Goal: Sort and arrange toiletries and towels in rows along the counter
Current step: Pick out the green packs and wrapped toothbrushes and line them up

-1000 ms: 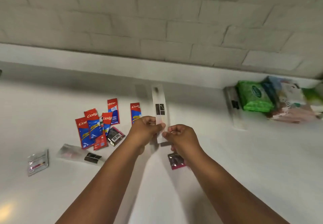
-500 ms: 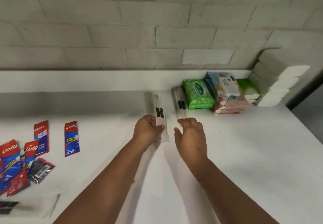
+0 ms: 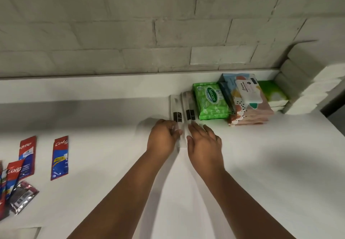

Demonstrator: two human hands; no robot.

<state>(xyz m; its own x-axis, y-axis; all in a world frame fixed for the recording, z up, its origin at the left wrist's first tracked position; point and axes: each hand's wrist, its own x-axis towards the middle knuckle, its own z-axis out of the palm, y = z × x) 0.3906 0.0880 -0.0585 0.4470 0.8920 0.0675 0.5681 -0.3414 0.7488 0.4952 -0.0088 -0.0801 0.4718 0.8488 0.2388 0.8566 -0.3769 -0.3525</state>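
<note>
Near the back edge of the white table (image 3: pixel 261 164), left hand (image 3: pixel 162 139) pinches a wrapped toothbrush (image 3: pixel 177 115), laying it beside another toothbrush packet (image 3: pixel 189 112) to build the row. Right hand (image 3: pixel 204 143) rests flat with fingers spread, steadying. Wipes pack (image 3: pixel 211 100) sits alongside; toothpaste sachets (image 3: pixel 59 157) wait left, under a brick wall (image 3: pixel 130 24).

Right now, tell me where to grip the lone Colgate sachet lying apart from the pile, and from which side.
Pinch the lone Colgate sachet by its near bottom edge, coming from the person's side. It lies flat on the counter with its long axis running away from them, with bare counter around that end, so a hand probably meets nothing else.
</note>
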